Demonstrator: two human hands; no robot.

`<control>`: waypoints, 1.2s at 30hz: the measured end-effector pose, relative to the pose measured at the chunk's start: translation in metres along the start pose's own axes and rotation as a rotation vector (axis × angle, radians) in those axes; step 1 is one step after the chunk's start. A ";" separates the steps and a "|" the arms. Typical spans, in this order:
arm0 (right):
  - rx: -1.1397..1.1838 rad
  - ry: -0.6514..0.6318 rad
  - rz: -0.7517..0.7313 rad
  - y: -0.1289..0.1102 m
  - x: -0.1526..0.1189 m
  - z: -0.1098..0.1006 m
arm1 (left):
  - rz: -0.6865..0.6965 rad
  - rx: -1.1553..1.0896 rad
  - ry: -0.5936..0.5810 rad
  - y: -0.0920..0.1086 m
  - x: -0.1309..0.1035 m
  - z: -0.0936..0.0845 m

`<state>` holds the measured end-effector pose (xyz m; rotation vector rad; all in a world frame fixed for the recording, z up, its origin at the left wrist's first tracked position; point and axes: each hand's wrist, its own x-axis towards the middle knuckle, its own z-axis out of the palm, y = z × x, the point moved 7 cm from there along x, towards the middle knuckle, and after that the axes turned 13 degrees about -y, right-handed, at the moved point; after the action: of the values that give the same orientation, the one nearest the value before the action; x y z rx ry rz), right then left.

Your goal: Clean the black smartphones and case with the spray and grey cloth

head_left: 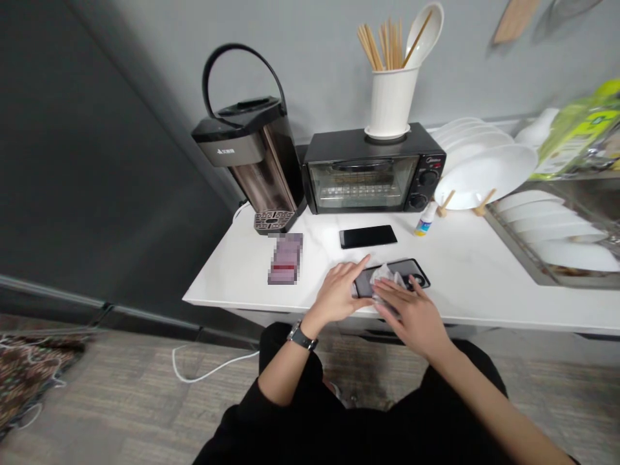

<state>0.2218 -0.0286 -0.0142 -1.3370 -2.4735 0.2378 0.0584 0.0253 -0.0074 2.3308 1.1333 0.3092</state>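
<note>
Steadying one end of a grey-backed phone (402, 267), the person's left hand (339, 294) in the head view is partly open, its thumb and index finger spread around that end. The right hand (414, 316) is loosely open, fingers extended over a crumpled white tissue (385, 274) on the phone; whether they also pinch the tissue cannot be told. The phone lies near the front edge of the white counter (484, 278), its round camera area toward the right. Just behind it lies a black phone (368, 237), with a small bottle (425, 223) standing to its right. Farther back is a toaster oven (358, 184), bearing a white utensil holder (393, 103). A pixelated purple item (285, 258) lies left of the phones, in front of a water dispenser (256, 155).
</note>
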 end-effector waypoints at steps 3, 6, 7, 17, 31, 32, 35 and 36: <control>-0.111 0.091 0.128 0.040 -0.012 -0.017 | 0.001 -0.009 0.004 0.001 0.000 -0.001; -0.097 0.117 0.185 0.035 -0.003 -0.016 | 0.004 -0.007 0.023 0.002 0.001 -0.002; -0.063 0.108 0.176 0.021 0.004 -0.011 | 0.009 -0.008 0.029 0.001 0.001 -0.002; 0.051 -0.034 0.041 -0.003 0.013 0.002 | 0.001 0.014 0.033 0.000 0.002 0.000; 0.032 -0.020 0.015 -0.033 0.029 0.009 | 0.002 0.025 -0.002 -0.003 0.004 0.002; 0.010 -0.012 0.039 -0.022 0.028 0.006 | 0.002 0.022 0.004 -0.002 0.004 0.001; -0.095 0.054 0.152 0.021 0.014 -0.010 | -0.022 0.014 0.024 0.000 0.003 0.000; -0.128 0.082 0.191 0.030 0.008 -0.015 | -0.034 0.013 0.029 0.000 0.003 0.000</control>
<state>0.2467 -0.0054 -0.0077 -1.6040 -2.3294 0.0671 0.0600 0.0275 -0.0071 2.3221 1.1912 0.3251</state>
